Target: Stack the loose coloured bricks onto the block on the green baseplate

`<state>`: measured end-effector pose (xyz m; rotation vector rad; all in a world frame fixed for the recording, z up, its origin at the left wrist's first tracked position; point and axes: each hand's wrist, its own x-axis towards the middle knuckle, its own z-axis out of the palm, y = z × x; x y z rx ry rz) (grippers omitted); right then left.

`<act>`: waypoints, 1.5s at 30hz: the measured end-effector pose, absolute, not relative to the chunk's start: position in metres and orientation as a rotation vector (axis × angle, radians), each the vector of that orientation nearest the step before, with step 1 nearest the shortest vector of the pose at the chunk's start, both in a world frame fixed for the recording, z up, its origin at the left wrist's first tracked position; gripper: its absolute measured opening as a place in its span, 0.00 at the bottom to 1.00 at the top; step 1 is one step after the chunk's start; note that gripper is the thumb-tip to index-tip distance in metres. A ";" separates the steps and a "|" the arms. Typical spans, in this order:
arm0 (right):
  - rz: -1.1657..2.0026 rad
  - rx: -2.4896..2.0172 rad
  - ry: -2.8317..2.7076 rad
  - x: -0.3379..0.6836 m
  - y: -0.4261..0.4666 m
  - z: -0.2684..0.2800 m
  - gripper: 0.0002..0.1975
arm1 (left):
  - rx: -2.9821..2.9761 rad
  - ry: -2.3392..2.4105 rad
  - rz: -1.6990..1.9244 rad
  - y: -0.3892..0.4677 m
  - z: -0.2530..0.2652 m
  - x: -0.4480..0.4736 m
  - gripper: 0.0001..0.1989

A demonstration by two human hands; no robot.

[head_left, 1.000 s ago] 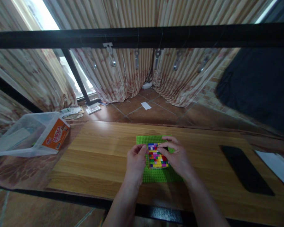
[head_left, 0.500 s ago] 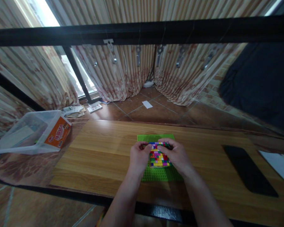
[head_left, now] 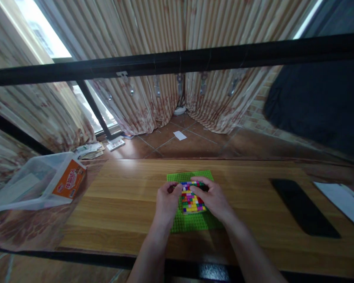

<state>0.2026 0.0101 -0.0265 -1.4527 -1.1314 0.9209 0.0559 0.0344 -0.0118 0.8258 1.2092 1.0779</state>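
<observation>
A block of small toy building bricks [head_left: 191, 203] in mixed colours, yellow, red, pink, blue and white among them, is over a green studded baseplate [head_left: 191, 223]. My left hand [head_left: 167, 202] grips its far left corner, with the thumb on top and the fingers curled at the edge. On the far right side my right hand [head_left: 214, 199] grips it too, its thumb lying across the top bricks. Fingers hide parts of the far edge and right side. Whether the block is pressed onto the baseplate or held just above it, I cannot tell.
A wooden board [head_left: 120, 204] lies under the baseplate. To the right are a flat black slab [head_left: 303, 208] and white paper [head_left: 342, 200]. A clear plastic bin [head_left: 32, 177] with an orange label stands at left. A black bar [head_left: 153, 65] crosses beyond the table.
My view has tilted and shifted slightly, so the whole scene sits differently in the picture. Both hands keep nearly the same grip on the brick block.
</observation>
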 end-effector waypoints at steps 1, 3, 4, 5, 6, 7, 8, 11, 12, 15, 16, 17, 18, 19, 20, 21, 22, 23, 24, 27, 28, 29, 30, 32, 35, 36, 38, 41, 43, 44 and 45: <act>0.896 -1.439 -1.111 0.204 0.010 -0.027 0.18 | 0.735 1.159 1.066 0.033 -0.008 0.055 0.11; 0.822 -1.418 -1.041 0.208 0.010 -0.025 0.18 | 0.551 1.033 1.066 0.031 0.002 0.051 0.13; 0.786 -1.417 -1.002 0.210 0.009 -0.023 0.18 | 0.456 0.962 1.079 0.030 0.007 0.049 0.13; 0.754 -1.423 -0.969 0.211 0.008 -0.020 0.17 | 0.360 0.889 1.092 0.030 0.012 0.048 0.12; 0.722 -1.435 -0.947 0.213 0.007 -0.016 0.16 | 0.277 0.814 1.101 0.029 0.017 0.046 0.13; 0.688 -1.450 -0.937 0.213 0.005 -0.011 0.15 | 0.206 0.750 1.106 0.029 0.022 0.046 0.14; 0.639 -1.461 -0.940 0.212 0.002 -0.006 0.13 | 0.148 0.702 1.102 0.028 0.026 0.045 0.15; 0.542 -1.430 -1.072 0.202 -0.009 0.011 0.09 | 0.050 0.630 1.091 0.026 0.034 0.047 0.20; 0.555 -1.399 -1.143 0.197 -0.013 0.016 0.08 | 0.041 0.609 1.099 0.025 0.036 0.048 0.21; 0.706 -1.312 -1.383 0.178 -0.022 0.029 0.06 | 0.067 0.554 1.111 0.022 0.037 0.051 0.24; 0.740 -1.304 -1.452 0.172 -0.024 0.031 0.05 | 0.087 0.543 1.110 0.021 0.036 0.052 0.25; 0.755 -1.317 -1.511 0.167 -0.026 0.032 0.05 | 0.112 0.535 1.111 0.021 0.035 0.052 0.25; 0.753 -1.345 -1.553 0.162 -0.027 0.033 0.04 | 0.138 0.530 1.115 0.020 0.035 0.052 0.26; 0.737 -1.384 -1.580 0.158 -0.027 0.032 0.05 | 0.164 0.528 1.121 0.020 0.034 0.052 0.27; 0.717 -1.422 -1.593 0.155 -0.027 0.032 0.05 | 0.186 0.527 1.126 0.020 0.033 0.052 0.27; 0.696 -1.452 -1.596 0.153 -0.027 0.030 0.05 | 0.201 0.526 1.129 0.019 0.033 0.052 0.27; 0.675 -1.469 -1.595 0.151 -0.027 0.029 0.05 | 0.206 0.525 1.128 0.019 0.032 0.053 0.28; 0.658 -1.474 -1.597 0.150 -0.027 0.028 0.05 | 0.204 0.522 1.124 0.019 0.033 0.053 0.28; 0.641 -1.471 -1.602 0.150 -0.026 0.027 0.05 | 0.194 0.517 1.118 0.018 0.033 0.053 0.28; 0.599 -1.433 -1.622 0.151 -0.026 0.028 0.07 | 0.144 0.501 1.101 0.017 0.034 0.054 0.27; 0.595 -1.411 -1.627 0.152 -0.026 0.029 0.08 | 0.123 0.495 1.096 0.017 0.035 0.054 0.27; 0.593 -1.388 -1.628 0.154 -0.026 0.030 0.09 | 0.102 0.490 1.093 0.017 0.035 0.053 0.25; 0.594 -1.367 -1.623 0.156 -0.026 0.030 0.10 | 0.083 0.484 1.091 0.017 0.035 0.053 0.24; 0.594 -1.343 -1.597 0.163 -0.025 0.031 0.11 | 0.052 0.473 1.099 0.018 0.035 0.052 0.22; 0.561 -1.367 -1.538 0.176 -0.023 0.029 0.11 | 0.037 0.461 1.118 0.019 0.033 0.050 0.22; 0.542 -1.388 -1.512 0.182 -0.022 0.027 0.11 | 0.034 0.461 1.120 0.020 0.032 0.049 0.21; 0.495 -1.435 -1.449 0.193 -0.020 0.023 0.11 | 0.022 0.469 1.120 0.020 0.032 0.048 0.21; 0.441 -1.495 -1.359 0.207 -0.016 0.014 0.11 | -0.001 0.504 1.133 0.021 0.031 0.047 0.20; 0.420 -1.526 -1.345 0.213 -0.014 0.007 0.12 | -0.016 0.532 1.148 0.022 0.030 0.047 0.20; 0.406 -1.542 -1.355 0.214 -0.013 0.004 0.13 | -0.022 0.543 1.154 0.022 0.030 0.047 0.20; 0.386 -1.556 -1.372 0.216 -0.012 0.002 0.14 | -0.027 0.551 1.156 0.022 0.030 0.047 0.20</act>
